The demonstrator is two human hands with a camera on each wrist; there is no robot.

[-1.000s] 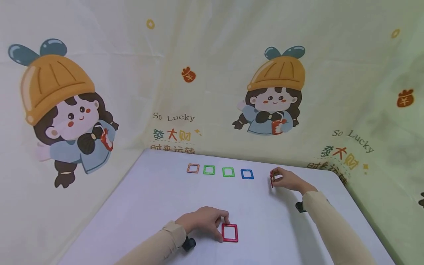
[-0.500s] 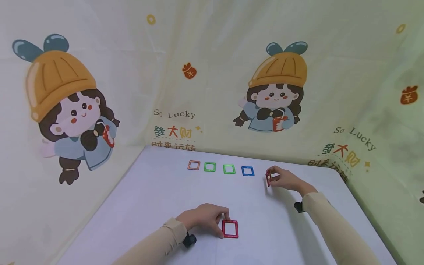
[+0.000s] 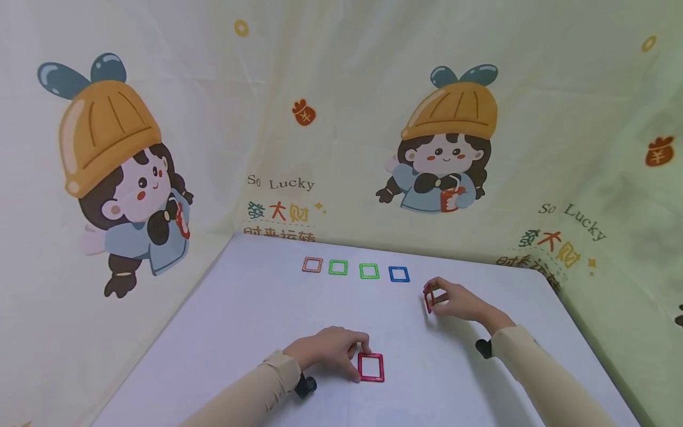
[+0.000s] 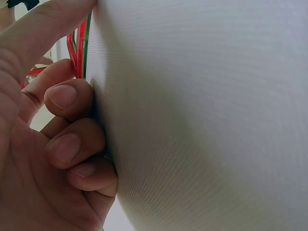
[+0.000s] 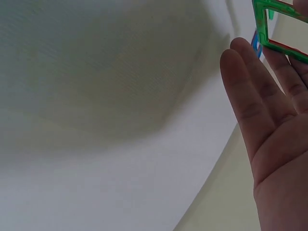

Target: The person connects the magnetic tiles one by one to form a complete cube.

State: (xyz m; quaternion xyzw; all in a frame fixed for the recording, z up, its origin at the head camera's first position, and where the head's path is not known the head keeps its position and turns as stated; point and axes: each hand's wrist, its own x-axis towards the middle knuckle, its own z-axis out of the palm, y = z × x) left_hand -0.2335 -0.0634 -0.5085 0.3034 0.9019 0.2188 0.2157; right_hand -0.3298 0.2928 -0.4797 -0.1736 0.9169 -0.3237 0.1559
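Over table (image 3: 267, 308), right hand (image 3: 460, 301) pinches frame (image 3: 427, 302), head-view red, wrist-view green; left hand (image 3: 328, 349) pinches red square (image 3: 381, 367).

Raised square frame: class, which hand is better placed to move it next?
Probably the right hand: it holds the raised frame, while the left hand, farther off, pinches the lower red frame.

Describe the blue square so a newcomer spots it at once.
On the white table, near its far edge, four squares lie in a row. In the head view, the blue square is at the right end, nearest the right hand. Only it is blue; the other three are orange, green and green.
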